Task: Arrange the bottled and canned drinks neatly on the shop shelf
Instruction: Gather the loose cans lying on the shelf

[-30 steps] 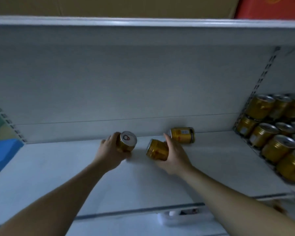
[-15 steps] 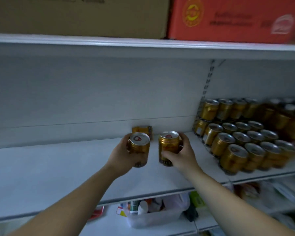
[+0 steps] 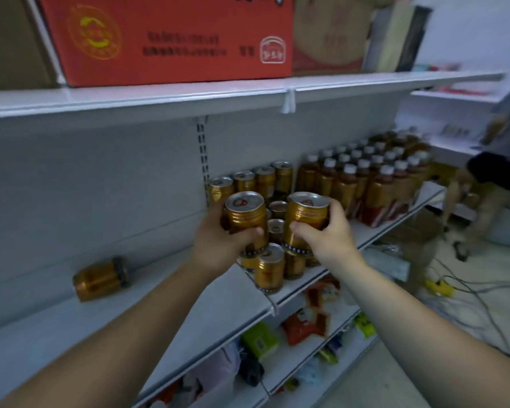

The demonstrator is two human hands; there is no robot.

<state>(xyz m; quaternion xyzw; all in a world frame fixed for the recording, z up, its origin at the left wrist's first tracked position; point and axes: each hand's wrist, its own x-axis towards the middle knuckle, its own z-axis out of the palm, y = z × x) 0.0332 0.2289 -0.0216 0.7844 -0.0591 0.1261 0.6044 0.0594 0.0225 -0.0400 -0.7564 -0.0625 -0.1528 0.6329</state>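
While the left hand (image 3: pixel 218 245) grips one gold can (image 3: pixel 245 219) around its body, the right hand (image 3: pixel 327 234) grips a second gold can (image 3: pixel 304 222) the same way, both upright, close together but apart, above the white shelf (image 3: pixel 189 304). Rows of standing cans (image 3: pixel 270 267) fill the shelf from 6 to 12 o'clock of them. A fallen can (image 3: pixel 100 278) lies on its side at 8 o'clock, well apart. Capped bottles (image 3: pixel 362 184) stand at 2 o'clock, and a red carton (image 3: pixel 171 39) sits overhead at 11 o'clock.

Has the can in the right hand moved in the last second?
Yes: can lifted off the shelf, rightward from the lying can toward the stacked cans.
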